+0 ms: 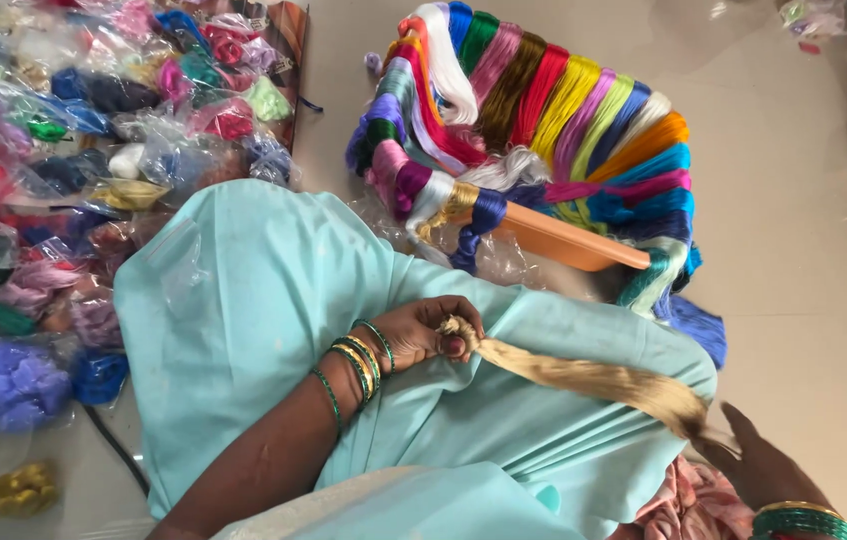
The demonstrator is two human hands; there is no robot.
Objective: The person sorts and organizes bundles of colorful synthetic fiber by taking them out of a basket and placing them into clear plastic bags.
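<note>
left hand pinches one end of the long beige silky thread bundle | right hand holds the other end, grip unclear | keep it pulled straight

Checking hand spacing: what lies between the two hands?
In the head view, the beige thread hank spans the gap from left hand to right hand, lying across light blue cloth on the lap.

Orange tray of coloured thread skeins; bagged threads alongside.

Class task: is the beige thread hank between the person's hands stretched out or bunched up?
Stretched out: the beige thread hank runs taut from left hand to right hand.
</note>
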